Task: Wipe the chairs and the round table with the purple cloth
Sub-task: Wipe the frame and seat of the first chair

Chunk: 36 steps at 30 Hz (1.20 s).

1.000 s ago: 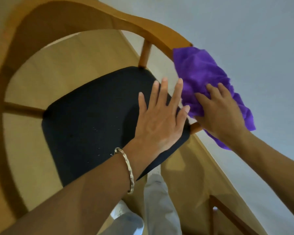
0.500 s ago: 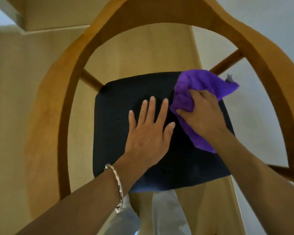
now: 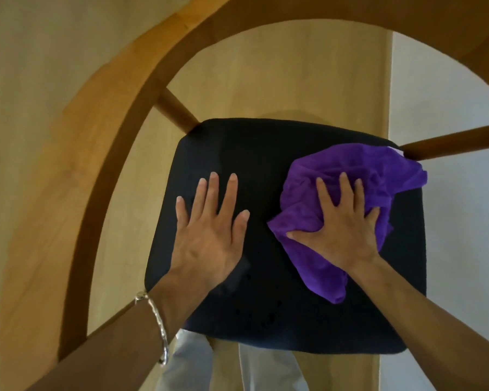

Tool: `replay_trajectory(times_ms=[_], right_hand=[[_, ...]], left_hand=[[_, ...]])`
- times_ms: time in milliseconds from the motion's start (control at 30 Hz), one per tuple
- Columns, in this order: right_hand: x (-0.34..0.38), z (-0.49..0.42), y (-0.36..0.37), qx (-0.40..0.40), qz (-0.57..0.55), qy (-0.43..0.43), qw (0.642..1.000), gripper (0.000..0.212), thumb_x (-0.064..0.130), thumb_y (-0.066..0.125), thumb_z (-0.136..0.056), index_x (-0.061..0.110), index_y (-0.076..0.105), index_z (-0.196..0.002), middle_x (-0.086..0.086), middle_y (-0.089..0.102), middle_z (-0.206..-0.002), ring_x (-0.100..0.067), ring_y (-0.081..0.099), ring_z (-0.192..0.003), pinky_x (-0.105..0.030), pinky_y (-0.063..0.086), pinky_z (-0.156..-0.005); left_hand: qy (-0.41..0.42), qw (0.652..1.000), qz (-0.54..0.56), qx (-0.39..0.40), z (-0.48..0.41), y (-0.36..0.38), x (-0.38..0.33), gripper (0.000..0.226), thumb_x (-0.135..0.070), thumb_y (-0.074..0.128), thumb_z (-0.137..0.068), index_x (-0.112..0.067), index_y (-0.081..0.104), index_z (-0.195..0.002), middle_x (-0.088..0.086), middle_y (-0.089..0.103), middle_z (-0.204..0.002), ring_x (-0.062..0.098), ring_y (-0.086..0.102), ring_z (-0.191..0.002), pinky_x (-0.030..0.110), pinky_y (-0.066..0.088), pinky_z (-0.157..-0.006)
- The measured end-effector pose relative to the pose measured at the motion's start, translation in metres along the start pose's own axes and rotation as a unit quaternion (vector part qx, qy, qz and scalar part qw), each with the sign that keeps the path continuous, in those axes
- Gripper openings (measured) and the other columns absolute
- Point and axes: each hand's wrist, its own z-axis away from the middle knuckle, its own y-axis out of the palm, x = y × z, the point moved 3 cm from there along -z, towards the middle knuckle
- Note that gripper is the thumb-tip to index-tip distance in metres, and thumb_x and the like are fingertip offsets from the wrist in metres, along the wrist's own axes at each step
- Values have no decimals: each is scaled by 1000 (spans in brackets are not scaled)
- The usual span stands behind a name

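Both flat, fingers straight: right hand (image 3: 339, 230) presses purple cloth (image 3: 378, 170) on chair seat (image 3: 266, 153), right half; left hand (image 3: 209, 235) rests leftward.

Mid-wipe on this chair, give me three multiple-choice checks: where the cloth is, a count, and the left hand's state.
1. Where does the purple cloth lie?
A. on the right part of the dark seat
B. over the wooden backrest
C. on the floor
2. How many hands press the cloth?
A. none
B. one
C. two
3. How is the left hand?
A. gripping a spindle
B. flat on the seat, fingers straight
C. lifted clear
Answers: 1 A, it is bunched on the seat's right half; 2 B, only the right hand presses it; 3 B, its palm lies flat beside the cloth.
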Motion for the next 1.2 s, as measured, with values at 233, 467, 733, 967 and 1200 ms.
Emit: replay_trajectory(times_ms=[233,467,733,967,1200], right_hand=[[8,-3,8,53,0,-30,998,112,84,43,-71,30,-12,-151,-8,-4,-160,-32,-1,-147,-61,11,-115],[17,10,-12,-24,-42,-103,994,78,57,53,-89,24,18,-150,-5,42,-135,-23,46,-120,-42,40,-101],[-7,-18,-48,-75,-57,-27,995,92,74,49,-79,26,18,-151,-12,28,-149,-35,32,-133,-54,32,-105],[-38,-51,-34,-28,-139,93,985,129,89,48,-49,36,-11,-151,-5,-14,-160,-35,-14,-146,-67,1,-111],[20,-42,-20,-10,-173,38,984,121,87,52,-59,42,-16,-148,-7,-10,-161,-39,-10,-145,-68,2,-110]], left_hand=[[-19,1000,12,2,-9,8,1,58,-56,-13,-83,-34,-27,-136,1,-12,-157,12,-22,-136,43,-11,-110],[26,999,40,-12,-25,2,-18,57,-56,-8,-87,-35,-22,-138,-1,-11,-156,12,-18,-138,42,-11,-110],[30,999,25,20,-45,-13,-23,54,-52,-4,-88,-36,-31,-132,-5,-21,-154,10,-22,-138,41,-12,-112],[48,998,20,27,-50,-18,-15,54,-56,-11,-86,-37,-32,-132,-7,-23,-153,11,-21,-140,41,-11,-113],[49,998,31,22,-58,-16,-7,52,-57,-6,-90,-39,-30,-132,-6,-18,-155,8,-20,-139,40,-12,-111]])
